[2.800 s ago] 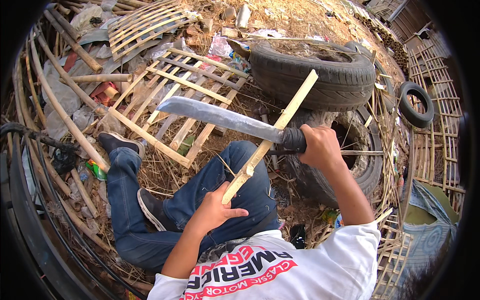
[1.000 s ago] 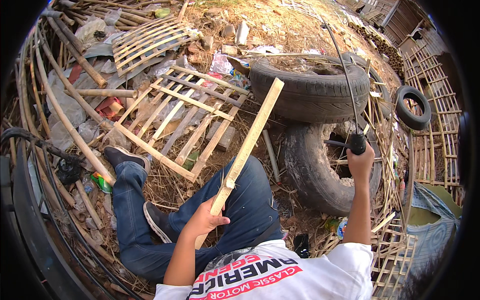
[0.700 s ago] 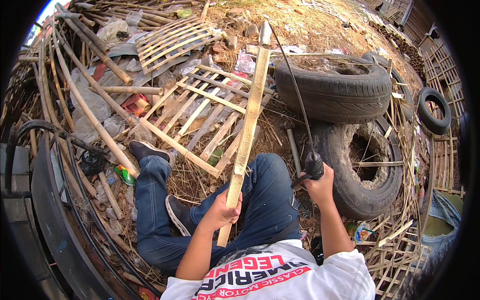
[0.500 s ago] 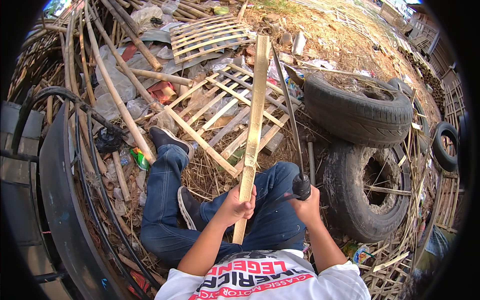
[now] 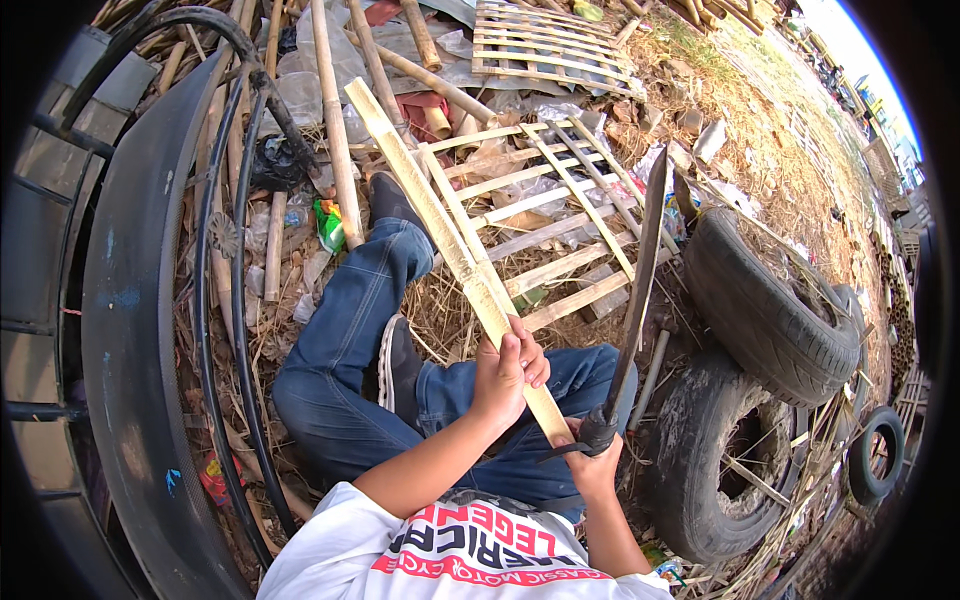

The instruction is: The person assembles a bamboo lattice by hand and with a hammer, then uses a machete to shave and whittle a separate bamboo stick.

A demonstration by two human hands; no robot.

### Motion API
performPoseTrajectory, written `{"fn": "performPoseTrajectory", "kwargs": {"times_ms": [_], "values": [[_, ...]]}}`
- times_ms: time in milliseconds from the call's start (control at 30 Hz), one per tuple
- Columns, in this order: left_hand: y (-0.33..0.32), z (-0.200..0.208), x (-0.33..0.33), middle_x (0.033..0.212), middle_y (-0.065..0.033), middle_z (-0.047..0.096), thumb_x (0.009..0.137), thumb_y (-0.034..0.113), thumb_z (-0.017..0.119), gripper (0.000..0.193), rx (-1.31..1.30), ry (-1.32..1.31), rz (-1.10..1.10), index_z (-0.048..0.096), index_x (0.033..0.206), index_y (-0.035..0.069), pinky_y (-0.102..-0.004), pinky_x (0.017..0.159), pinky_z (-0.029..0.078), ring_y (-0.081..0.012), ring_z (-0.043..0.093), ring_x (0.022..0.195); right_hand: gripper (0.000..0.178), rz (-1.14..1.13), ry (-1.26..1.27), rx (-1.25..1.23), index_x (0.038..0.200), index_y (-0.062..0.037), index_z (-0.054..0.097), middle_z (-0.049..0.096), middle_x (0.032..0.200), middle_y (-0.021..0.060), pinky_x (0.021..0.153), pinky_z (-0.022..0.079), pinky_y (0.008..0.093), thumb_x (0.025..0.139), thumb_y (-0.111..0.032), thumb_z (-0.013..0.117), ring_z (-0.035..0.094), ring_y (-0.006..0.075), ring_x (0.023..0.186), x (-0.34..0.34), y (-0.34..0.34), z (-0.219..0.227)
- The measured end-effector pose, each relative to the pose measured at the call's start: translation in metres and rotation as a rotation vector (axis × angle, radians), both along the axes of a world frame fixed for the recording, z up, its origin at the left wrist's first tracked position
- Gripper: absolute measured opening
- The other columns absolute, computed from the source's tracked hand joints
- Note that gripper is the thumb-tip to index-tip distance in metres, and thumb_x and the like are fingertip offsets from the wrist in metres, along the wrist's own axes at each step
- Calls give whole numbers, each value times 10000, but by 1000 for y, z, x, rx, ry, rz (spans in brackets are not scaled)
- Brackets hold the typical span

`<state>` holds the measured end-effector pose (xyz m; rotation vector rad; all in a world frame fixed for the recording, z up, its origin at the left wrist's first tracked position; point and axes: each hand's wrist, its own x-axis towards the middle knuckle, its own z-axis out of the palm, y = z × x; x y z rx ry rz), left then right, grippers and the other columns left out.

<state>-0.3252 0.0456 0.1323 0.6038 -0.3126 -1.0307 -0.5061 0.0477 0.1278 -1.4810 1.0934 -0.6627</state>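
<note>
My left hand (image 5: pixel 507 375) is closed round a long split bamboo strip (image 5: pixel 430 225), pale on its face. The strip slants from near my right hand up to the far left, over my bent legs in jeans (image 5: pixel 345 350). In my right hand (image 5: pixel 597 468) is the dark, wrapped handle of a machete (image 5: pixel 641 285). Its long blade points up and away, leaning slightly right. The strip's near end lies by the machete handle; whether my right fingers touch it I cannot tell. Beyond the strip, a bamboo lattice panel (image 5: pixel 580 203) lies on the littered ground.
Two worn tyres (image 5: pixel 765 335) lie close on my right, with a smaller tyre (image 5: pixel 876 455) farther right. A black metal-framed chair (image 5: pixel 140 330) stands at my left. Bamboo poles (image 5: pixel 334 120), plastic scraps and a curved slatted panel (image 5: pixel 550 55) lie ahead.
The bamboo strip has swung from nearly upright to slanting far left. My right hand has come nearer the strip's lower end, and the machete now leans right. My view has turned rightward.
</note>
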Motion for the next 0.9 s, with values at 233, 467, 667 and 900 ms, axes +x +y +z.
{"fn": "performPoseTrajectory", "kwargs": {"times_ms": [233, 467, 667, 900], "values": [[9, -18, 13, 866, -69, 610, 803, 621, 601, 674, -128, -49, -71, 495, 1125, 39, -361, 860, 463, -214, 588, 966, 349, -109, -336, 198, 804, -58, 516, 528, 681, 4, 535, 432, 252, 609, -14, 802, 530, 104, 599, -9, -11, 7], [34, -20, 87, 820, -33, 622, 711, 174, 823, 311, 504, -1020, -95, 593, 877, 45, -244, 705, 473, -109, 595, 749, 357, -240, -285, -18, 886, -59, 461, 556, 699, 43, 519, 438, 256, 645, 14, 714, 553, 132, 584, -70, -55, 31], [-40, -27, 117, 1292, -106, 494, 580, 345, 855, 827, 179, -2160, -167, 475, 1291, 157, -485, 1001, 328, -311, 434, 1243, 321, -225, -29, -117, 856, -49, 483, 538, 683, 27, 494, 395, 238, 644, 10, 716, 505, 100, 572, -105, -69, 59], [-96, -37, 106, 772, -68, 658, 608, 316, 843, 378, 152, -2066, -1088, 635, 823, 85, -409, 707, 467, -269, 638, 791, 337, -195, -27, -116, 812, -55, 481, 506, 654, 8, 476, 380, 244, 598, 1, 735, 501, 96, 549, -150, -83, 79]]}}
